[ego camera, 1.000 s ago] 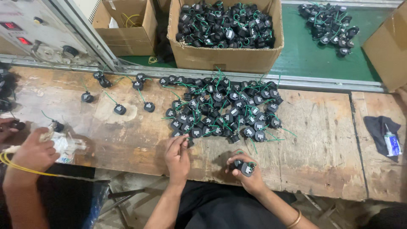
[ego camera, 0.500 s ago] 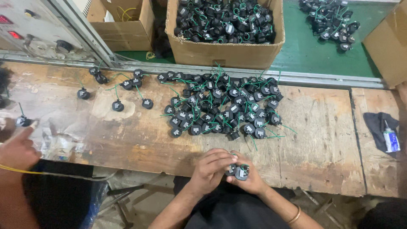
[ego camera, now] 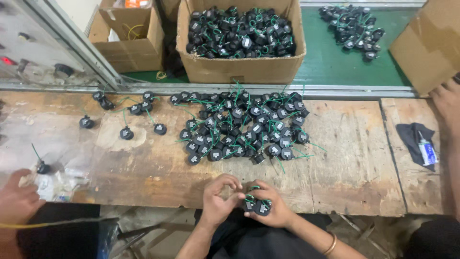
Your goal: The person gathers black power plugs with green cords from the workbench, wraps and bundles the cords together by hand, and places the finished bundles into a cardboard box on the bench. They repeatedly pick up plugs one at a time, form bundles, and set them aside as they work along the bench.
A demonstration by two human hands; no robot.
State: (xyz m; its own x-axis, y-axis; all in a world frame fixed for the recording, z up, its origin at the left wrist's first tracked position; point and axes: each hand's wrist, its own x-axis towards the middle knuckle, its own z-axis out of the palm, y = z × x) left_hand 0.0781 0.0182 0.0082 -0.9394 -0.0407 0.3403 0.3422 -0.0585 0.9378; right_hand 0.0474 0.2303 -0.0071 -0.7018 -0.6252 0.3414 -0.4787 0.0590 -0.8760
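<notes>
My right hand (ego camera: 268,208) grips a couple of small black round parts with green wires (ego camera: 255,205) at the near edge of the wooden bench (ego camera: 354,158). My left hand (ego camera: 218,196) is right beside it, its fingertips touching the green wire of those parts. Just beyond my hands lies a big pile of the same black wired parts (ego camera: 242,127). Several loose ones (ego camera: 127,133) are scattered to the left.
A cardboard box (ego camera: 239,69) full of the same parts stands behind the bench on a green belt, with a smaller box (ego camera: 129,45) to its left and another pile (ego camera: 352,29) behind. Other people's hands show at the left (ego camera: 17,201) and right (ego camera: 448,103) edges. A black cloth with a small tube (ego camera: 421,146) lies at the right.
My left hand drew back from the pile's edge and came together with my right hand over the held parts at the bench's near edge.
</notes>
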